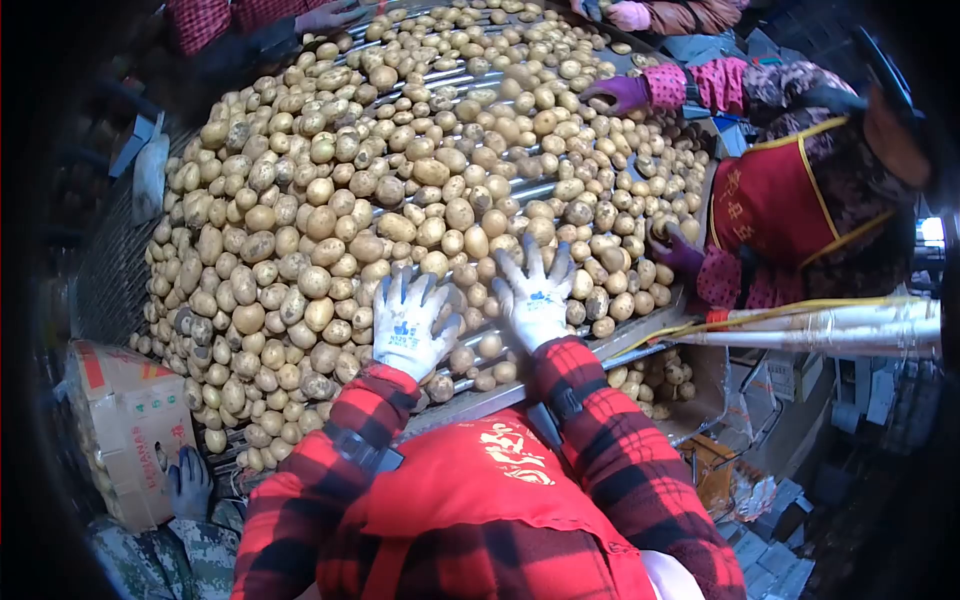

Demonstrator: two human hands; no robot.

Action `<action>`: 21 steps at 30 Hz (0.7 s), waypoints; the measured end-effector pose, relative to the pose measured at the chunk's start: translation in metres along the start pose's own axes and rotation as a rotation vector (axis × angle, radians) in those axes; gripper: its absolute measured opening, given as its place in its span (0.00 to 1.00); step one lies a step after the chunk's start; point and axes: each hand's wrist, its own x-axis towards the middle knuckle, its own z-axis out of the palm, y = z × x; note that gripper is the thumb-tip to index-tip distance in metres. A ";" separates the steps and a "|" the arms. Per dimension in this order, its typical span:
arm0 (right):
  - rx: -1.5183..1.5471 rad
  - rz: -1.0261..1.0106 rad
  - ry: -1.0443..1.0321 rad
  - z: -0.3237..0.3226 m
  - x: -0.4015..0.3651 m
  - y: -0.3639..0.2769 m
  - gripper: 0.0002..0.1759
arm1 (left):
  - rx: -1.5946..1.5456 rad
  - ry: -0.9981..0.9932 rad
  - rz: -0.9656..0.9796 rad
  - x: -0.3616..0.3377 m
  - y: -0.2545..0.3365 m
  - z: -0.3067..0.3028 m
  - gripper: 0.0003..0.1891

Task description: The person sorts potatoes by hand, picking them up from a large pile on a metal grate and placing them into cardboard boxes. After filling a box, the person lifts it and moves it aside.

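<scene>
Many potatoes (320, 222) lie spread over a metal roller conveyor (530, 190), heaped thickest at the left. My left hand (408, 325), in a white work glove with grey-blue fingertips, rests palm down on potatoes near the front edge, its fingers spread. To its right my right hand (536, 298), gloved the same way, also lies palm down with fingers apart over the potatoes. Neither hand grips a potato that I can see. A few potatoes (490, 346) and bare rollers show between the hands.
A person in a red apron (770, 200) works at the right with purple gloves (622, 95). Other people's hands show along the far edge. A cardboard box (135, 430) and another gloved hand (190, 484) are at lower left. A bin of potatoes (655, 385) sits below the right edge.
</scene>
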 end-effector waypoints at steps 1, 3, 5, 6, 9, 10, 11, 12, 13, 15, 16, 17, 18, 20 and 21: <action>-0.002 0.015 0.011 0.004 0.011 0.006 0.25 | -0.007 -0.008 -0.016 0.000 0.000 -0.001 0.26; -0.072 -0.011 0.075 0.012 0.055 0.028 0.22 | -0.023 -0.023 -0.039 0.003 0.001 -0.003 0.26; -0.025 -0.016 0.167 0.015 0.096 0.046 0.19 | -0.043 -0.029 -0.026 0.006 -0.001 -0.003 0.27; 0.016 -0.009 0.164 0.020 0.118 0.053 0.19 | -0.041 -0.037 -0.026 0.007 -0.002 -0.002 0.27; 0.084 0.104 0.031 0.036 0.175 0.079 0.20 | -0.047 -0.056 -0.036 0.007 -0.002 -0.003 0.27; -0.009 0.113 -0.011 0.032 0.188 0.086 0.20 | -0.057 -0.064 -0.043 0.004 -0.002 -0.002 0.27; -0.104 0.117 -0.046 0.028 0.203 0.091 0.20 | -0.065 -0.064 -0.049 0.006 -0.003 -0.004 0.28; -0.227 0.077 0.063 0.032 0.213 0.098 0.21 | -0.098 -0.037 -0.045 0.007 -0.003 -0.010 0.23; -0.353 0.039 0.176 0.037 0.222 0.102 0.22 | -0.219 0.018 -0.072 0.011 -0.008 -0.009 0.21; -0.193 -0.091 0.122 0.014 0.232 0.069 0.24 | -0.465 0.138 -0.130 0.028 -0.022 0.001 0.18; -0.109 -0.195 0.070 0.023 0.222 0.049 0.26 | -0.333 0.296 -0.095 0.046 -0.028 0.007 0.16; -0.024 -0.290 0.023 0.034 0.210 0.028 0.28 | -0.394 0.132 -0.181 0.071 -0.027 -0.018 0.22; 0.000 -0.254 0.092 0.054 0.187 0.000 0.28 | -0.244 0.099 -0.184 0.092 -0.039 -0.007 0.26; 0.082 -0.203 0.128 0.066 0.147 -0.018 0.29 | -0.028 -0.076 -0.186 0.110 -0.044 0.012 0.36; 0.144 -0.193 0.090 0.062 0.136 -0.019 0.30 | 0.039 -0.217 -0.194 0.115 -0.040 0.018 0.41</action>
